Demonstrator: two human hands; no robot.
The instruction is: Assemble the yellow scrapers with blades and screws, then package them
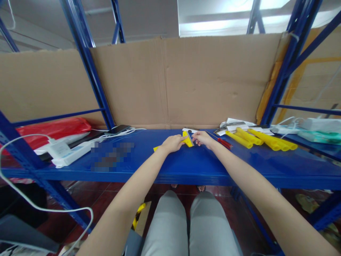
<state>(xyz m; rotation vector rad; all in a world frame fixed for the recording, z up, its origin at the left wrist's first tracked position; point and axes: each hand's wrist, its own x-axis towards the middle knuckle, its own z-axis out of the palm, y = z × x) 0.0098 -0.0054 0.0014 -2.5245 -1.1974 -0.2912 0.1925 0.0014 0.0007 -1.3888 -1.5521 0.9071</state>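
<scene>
A yellow scraper [188, 139] with a wide head and a greyish blade-like strip is held just over the blue shelf [197, 161]. My left hand [172, 143] wraps round its handle, whose yellow end sticks out at the left of the hand. At the head's right side, my right hand [203, 138] has its fingers pinched together close to the strip. What lies between those fingertips is too small to make out. A white piece [189, 130] lies behind the scraper head. Beside my right wrist is a red-handled tool [224, 143], perhaps a screwdriver, partly hidden by the forearm.
Several yellow tubes [269, 139] lie at the right, before white papers and flat metal pieces [236, 124]. A white power strip [71, 154], a dark phone [121, 129] and a red bag [57, 127] are left. Cardboard [186, 81] closes the back; blue posts [92, 71] flank it.
</scene>
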